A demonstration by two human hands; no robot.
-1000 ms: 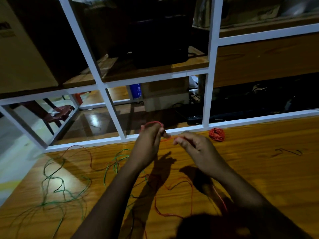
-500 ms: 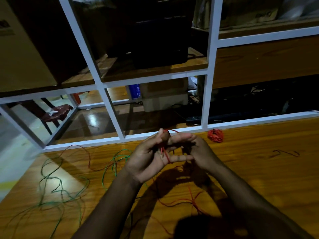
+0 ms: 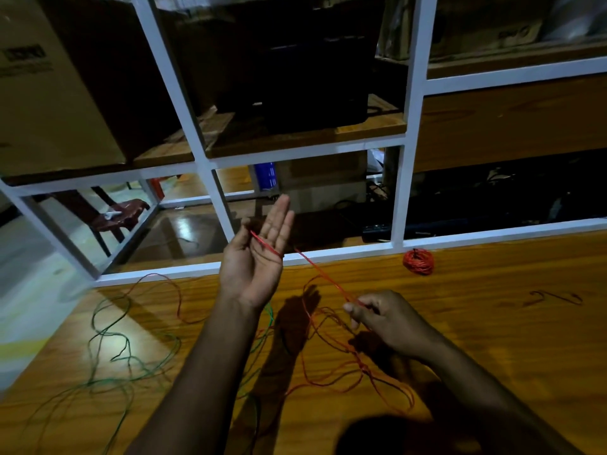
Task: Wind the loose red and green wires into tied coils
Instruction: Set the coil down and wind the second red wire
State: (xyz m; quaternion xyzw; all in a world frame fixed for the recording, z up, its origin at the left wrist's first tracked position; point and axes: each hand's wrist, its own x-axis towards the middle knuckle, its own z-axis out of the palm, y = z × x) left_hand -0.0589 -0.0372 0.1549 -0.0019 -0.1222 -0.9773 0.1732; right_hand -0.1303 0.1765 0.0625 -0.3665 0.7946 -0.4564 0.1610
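My left hand [image 3: 259, 254] is raised above the wooden table [image 3: 492, 339], palm toward me, fingers straight and together. A loose red wire [image 3: 323, 274] crosses its palm, held under the thumb, and runs taut down to my right hand [image 3: 384, 318], which pinches it between thumb and fingertips low over the table. More of the red wire lies in loops under my right hand. Loose green wire [image 3: 108, 336] sprawls over the table's left part. A finished red coil [image 3: 418, 261] lies near the table's far edge.
A white metal shelf frame [image 3: 399, 192] stands right behind the table, with cardboard boxes and dark equipment on its boards. A short dark wire scrap [image 3: 555, 297] lies at the right. A brown plastic chair [image 3: 118, 215] shows through the frame at the left.
My hands were together at the wire. Now the left has risen with straight fingers and the right has moved down and right, drawing the red wire taut between them.
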